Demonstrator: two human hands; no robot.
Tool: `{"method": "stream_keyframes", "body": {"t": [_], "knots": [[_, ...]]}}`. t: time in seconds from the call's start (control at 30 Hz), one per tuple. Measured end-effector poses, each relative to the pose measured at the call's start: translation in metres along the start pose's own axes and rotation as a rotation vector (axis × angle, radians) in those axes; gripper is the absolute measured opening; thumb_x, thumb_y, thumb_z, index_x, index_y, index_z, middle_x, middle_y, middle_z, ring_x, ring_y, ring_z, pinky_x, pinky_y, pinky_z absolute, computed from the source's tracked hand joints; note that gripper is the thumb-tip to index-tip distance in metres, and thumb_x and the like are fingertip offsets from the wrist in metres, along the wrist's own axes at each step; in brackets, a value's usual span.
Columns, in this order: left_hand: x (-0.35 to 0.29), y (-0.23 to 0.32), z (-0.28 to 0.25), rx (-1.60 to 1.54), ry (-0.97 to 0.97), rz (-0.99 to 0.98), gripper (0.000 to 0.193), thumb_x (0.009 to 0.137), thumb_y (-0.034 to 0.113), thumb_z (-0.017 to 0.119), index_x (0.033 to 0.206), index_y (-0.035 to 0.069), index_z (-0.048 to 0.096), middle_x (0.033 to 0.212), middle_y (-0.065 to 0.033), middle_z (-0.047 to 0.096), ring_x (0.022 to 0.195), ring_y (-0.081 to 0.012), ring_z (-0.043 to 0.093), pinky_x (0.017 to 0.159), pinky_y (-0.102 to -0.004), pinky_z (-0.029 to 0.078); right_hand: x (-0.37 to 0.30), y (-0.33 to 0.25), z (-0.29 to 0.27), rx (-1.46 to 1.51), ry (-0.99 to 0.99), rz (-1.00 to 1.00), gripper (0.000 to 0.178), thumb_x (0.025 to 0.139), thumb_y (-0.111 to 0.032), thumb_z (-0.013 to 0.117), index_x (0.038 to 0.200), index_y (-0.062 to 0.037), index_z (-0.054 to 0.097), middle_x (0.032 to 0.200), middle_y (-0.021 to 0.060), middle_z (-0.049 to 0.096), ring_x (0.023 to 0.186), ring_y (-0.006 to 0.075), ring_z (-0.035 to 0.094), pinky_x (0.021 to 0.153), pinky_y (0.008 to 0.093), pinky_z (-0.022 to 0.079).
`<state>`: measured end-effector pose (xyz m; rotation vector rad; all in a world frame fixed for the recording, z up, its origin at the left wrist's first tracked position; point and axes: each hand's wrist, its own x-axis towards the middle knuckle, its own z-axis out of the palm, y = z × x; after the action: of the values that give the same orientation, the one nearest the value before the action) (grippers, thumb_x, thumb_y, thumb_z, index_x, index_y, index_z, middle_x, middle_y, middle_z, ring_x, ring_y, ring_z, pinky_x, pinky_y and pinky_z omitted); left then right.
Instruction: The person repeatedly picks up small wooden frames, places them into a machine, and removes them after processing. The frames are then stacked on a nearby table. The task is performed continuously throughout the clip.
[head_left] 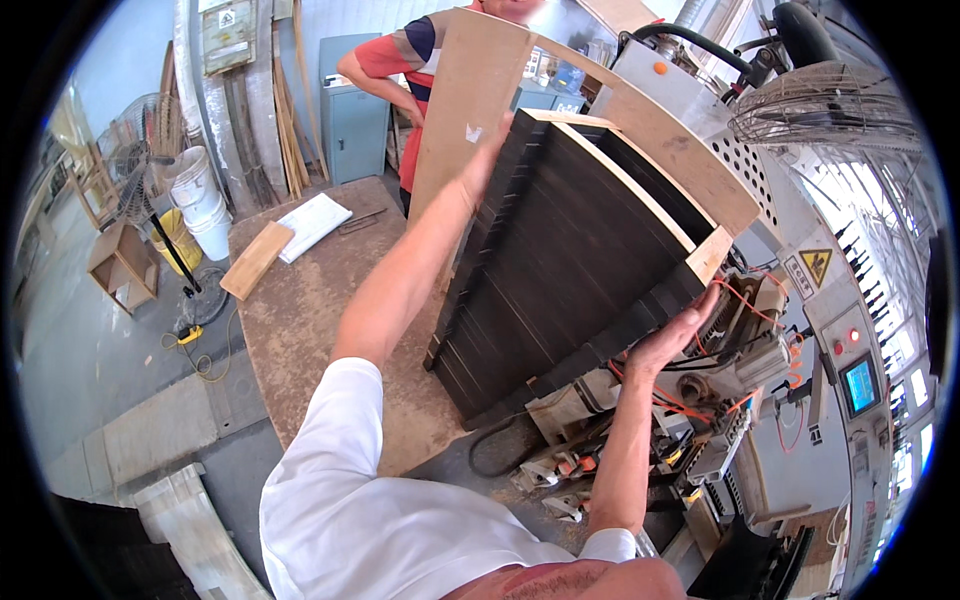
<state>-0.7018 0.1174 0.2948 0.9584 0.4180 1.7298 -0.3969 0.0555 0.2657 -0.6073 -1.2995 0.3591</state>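
Note:
A stack of dark thin boards [570, 260] with a pale wooden backing board [690, 160] stands tilted on edge in the middle of the view. My left hand [487, 155] presses flat against the stack's upper left side. My right hand [675, 335] grips the lower right corner from beneath. Behind the stack, a person in a red striped shirt [400, 60] stands with a light plywood panel [468, 110] in front of them.
A dusty brown worktable [300, 320] carries a small wooden plank [256, 260] and a white sheet [312, 225]. A machine with wires [720, 400], a control panel [860, 385] and a fan [825, 105] fills the right. White buckets [200, 200] stand on the floor at left.

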Motion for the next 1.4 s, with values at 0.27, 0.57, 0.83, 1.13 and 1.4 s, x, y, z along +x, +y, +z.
{"method": "stream_keyframes", "body": {"t": [0.27,0.57,0.83,1.13,1.4], "knots": [[0.004,0.046,0.064,0.004,-0.490,-0.037,0.094,0.086,0.071,0.029,0.141,-0.005,0.027,0.147,-0.0171,0.029,0.134,-0.0253,0.034,0.110,-0.0340,0.029,0.024,-0.041,0.022,0.002,-0.113,-0.188,0.085,0.090,-0.067,0.027,0.149,-0.0073,0.011,0.153,0.0099,0.015,0.140,0.0224,0.017,0.114,0.0390,0.013],[0.007,0.043,0.066,-0.005,-0.499,-0.038,0.091,0.089,0.068,0.029,0.141,-0.006,0.027,0.147,-0.0180,0.029,0.134,-0.0260,0.034,0.110,-0.0343,0.029,0.022,-0.044,0.023,0.056,-0.137,-0.117,0.085,0.090,-0.068,0.024,0.149,-0.0096,0.006,0.154,0.0084,0.010,0.141,0.0217,0.013,0.114,0.0383,0.010],[0.007,0.042,0.055,0.034,-0.318,0.048,0.093,0.088,0.071,0.027,0.138,-0.007,0.034,0.141,-0.0189,0.039,0.131,-0.0266,0.039,0.108,-0.0358,0.031,0.021,-0.042,0.005,-0.038,-0.104,-0.222,0.084,0.092,-0.061,0.037,0.146,0.0008,0.016,0.151,0.0163,0.021,0.139,0.0262,0.021,0.113,0.0383,0.015],[-0.062,-0.043,-0.062,0.123,0.148,-0.337,0.083,0.088,0.067,0.035,0.138,0.001,0.038,0.136,-0.0131,0.047,0.123,-0.0270,0.046,0.103,-0.0418,0.037,-0.077,0.029,-0.077,-0.169,-0.049,0.378,0.067,0.098,-0.045,0.034,0.147,-0.0033,0.015,0.150,0.0200,0.021,0.139,0.0300,0.020,0.113,0.0389,0.017],[-0.072,-0.060,-0.051,0.001,-0.021,-0.611,0.067,0.088,0.057,0.046,0.122,0.001,0.056,0.117,-0.0156,0.061,0.100,-0.0263,0.061,0.091,-0.0430,0.047,-0.097,0.035,-0.004,-0.017,-0.034,0.289,0.072,0.097,-0.052,0.027,0.146,-0.0005,0.015,0.149,0.0176,0.022,0.136,0.0282,0.025,0.111,0.0363,0.019]]}}
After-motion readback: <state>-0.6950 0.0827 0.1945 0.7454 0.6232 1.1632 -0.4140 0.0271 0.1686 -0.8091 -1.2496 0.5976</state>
